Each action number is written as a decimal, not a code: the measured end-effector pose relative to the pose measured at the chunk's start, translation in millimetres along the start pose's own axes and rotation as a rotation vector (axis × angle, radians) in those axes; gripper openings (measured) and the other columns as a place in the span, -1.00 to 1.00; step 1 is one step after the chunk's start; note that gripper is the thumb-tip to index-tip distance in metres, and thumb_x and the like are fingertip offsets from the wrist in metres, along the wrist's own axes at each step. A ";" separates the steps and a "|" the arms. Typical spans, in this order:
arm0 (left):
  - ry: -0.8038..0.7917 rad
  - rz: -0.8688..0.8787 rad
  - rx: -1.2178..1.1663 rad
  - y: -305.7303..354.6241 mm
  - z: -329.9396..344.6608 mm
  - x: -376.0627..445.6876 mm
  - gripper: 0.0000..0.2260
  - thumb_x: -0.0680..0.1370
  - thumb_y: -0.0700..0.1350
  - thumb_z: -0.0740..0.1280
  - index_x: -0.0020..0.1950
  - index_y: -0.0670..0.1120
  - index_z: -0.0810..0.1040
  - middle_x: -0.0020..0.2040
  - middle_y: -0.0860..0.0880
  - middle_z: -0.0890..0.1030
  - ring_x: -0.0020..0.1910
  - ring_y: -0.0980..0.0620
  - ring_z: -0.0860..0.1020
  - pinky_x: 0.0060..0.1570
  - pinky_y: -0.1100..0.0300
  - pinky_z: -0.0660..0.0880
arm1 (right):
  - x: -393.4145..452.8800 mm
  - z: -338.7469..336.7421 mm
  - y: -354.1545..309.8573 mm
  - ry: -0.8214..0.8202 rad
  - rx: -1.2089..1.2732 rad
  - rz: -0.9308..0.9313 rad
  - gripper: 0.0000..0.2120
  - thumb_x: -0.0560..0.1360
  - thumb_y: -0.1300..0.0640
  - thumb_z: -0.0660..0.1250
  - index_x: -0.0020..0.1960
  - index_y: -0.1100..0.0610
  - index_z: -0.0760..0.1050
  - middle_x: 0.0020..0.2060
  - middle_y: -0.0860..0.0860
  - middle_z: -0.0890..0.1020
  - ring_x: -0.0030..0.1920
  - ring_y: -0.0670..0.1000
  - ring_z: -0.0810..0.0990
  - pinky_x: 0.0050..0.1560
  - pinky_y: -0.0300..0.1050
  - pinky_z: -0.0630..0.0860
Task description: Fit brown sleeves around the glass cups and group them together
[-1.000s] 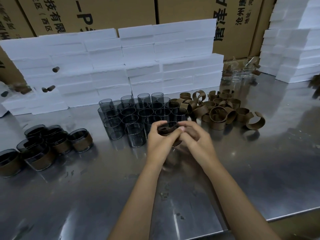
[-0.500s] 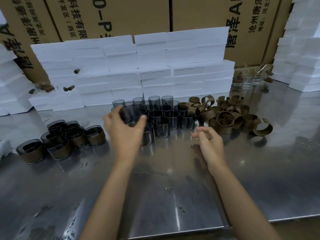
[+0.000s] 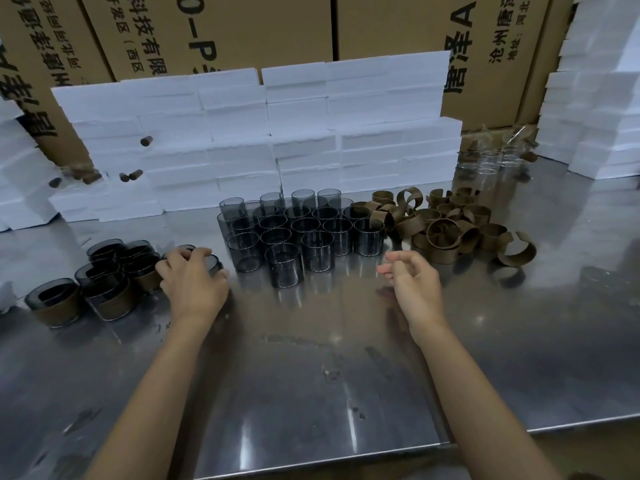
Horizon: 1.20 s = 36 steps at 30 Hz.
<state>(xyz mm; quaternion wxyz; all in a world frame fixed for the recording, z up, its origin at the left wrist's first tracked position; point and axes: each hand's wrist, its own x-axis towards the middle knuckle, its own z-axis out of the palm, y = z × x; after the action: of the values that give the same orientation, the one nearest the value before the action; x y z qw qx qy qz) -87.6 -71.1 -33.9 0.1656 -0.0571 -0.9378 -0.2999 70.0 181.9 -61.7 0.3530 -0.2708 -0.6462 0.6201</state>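
Head view shows me my left hand [image 3: 194,284] curled over a sleeved cup [image 3: 212,264] at the right edge of the finished group [image 3: 104,271] on the steel table [image 3: 311,375], fingers wrapped round its rim. My right hand [image 3: 412,282] hovers loosely curled, holding nothing, just in front of the bare smoked-glass cups [image 3: 294,233] and near the pile of brown sleeves [image 3: 446,226]. Risk as I judge it — setting this cup down too briskly could knock its neighbours, glass against glass. The bare cups stand packed together, so a careless reach with my right hand could topple the front row — and the table looks slick.
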 end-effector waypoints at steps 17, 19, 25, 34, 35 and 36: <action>-0.092 0.007 -0.174 32.3 32.9 4.7 -0.73 0.63 -0.03 0.39 0.21 -0.19 0.54 0.31 -0.28 0.40 0.23 -0.32 0.49 0.26 -0.06 0.40 | 0.2 -0.5 -1.1 -0.011 -0.003 0.002 -0.71 0.61 0.34 0.17 -0.07 0.02 0.56 -0.25 -0.09 0.68 -0.25 -0.09 0.57 -0.33 -0.40 0.48; 0.053 0.028 -0.250 34.7 33.3 -1.8 -0.75 0.65 -0.08 0.37 0.18 -0.26 0.52 0.32 -0.30 0.40 0.21 -0.34 0.49 0.28 -0.09 0.38 | 0.7 -0.1 -0.5 -0.015 0.002 -0.002 -0.71 0.61 0.34 0.18 -0.07 0.02 0.56 -0.27 -0.09 0.67 -0.29 -0.12 0.55 -0.35 -0.41 0.46; 0.294 0.223 -0.582 85.7 21.8 -22.4 -0.76 0.58 -0.15 0.45 0.17 -0.16 0.48 0.30 -0.14 0.40 0.29 -0.19 0.47 0.34 -0.12 0.43 | 3.8 0.9 4.0 -0.031 0.014 -0.002 -0.71 0.61 0.33 0.19 -0.07 0.00 0.56 -0.32 -0.11 0.67 -0.32 -0.17 0.56 -0.37 -0.42 0.47; -0.233 0.152 -1.056 172.8 62.2 -84.4 -0.57 0.45 -0.11 0.59 0.19 0.03 0.45 0.08 0.03 0.58 -0.05 0.29 0.57 -0.03 0.40 0.48 | 7.3 0.9 0.8 -0.006 0.118 0.051 -0.68 0.72 -0.05 0.11 0.04 0.01 0.61 -0.08 0.00 0.71 -0.10 -0.08 0.65 -0.22 -0.27 0.52; -0.305 0.103 -1.092 175.8 70.3 -90.7 -0.58 0.45 -0.12 0.60 0.19 0.00 0.47 0.08 0.00 0.61 -0.07 0.27 0.57 -0.08 0.43 0.48 | 7.4 0.3 0.9 -0.016 0.126 0.060 -0.67 0.72 -0.09 0.09 0.10 0.01 0.60 -0.03 -0.01 0.70 -0.10 -0.13 0.66 -0.23 -0.31 0.52; -0.374 0.042 -1.138 176.9 77.8 -95.8 -0.60 0.46 -0.13 0.59 0.20 -0.04 0.49 0.09 -0.06 0.63 -0.06 0.21 0.59 -0.11 0.43 0.49 | 7.3 -0.7 0.6 -0.019 0.134 0.062 -0.66 0.71 -0.11 0.09 0.16 0.00 0.59 0.02 -0.02 0.69 -0.09 -0.18 0.66 -0.23 -0.35 0.52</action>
<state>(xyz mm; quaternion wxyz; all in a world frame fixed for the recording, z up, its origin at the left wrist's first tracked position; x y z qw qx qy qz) 17.3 117.3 -30.3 -0.0529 -0.2072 -0.6418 -0.7364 66.1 188.1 -61.5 0.3446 -0.2607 -0.5978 0.6752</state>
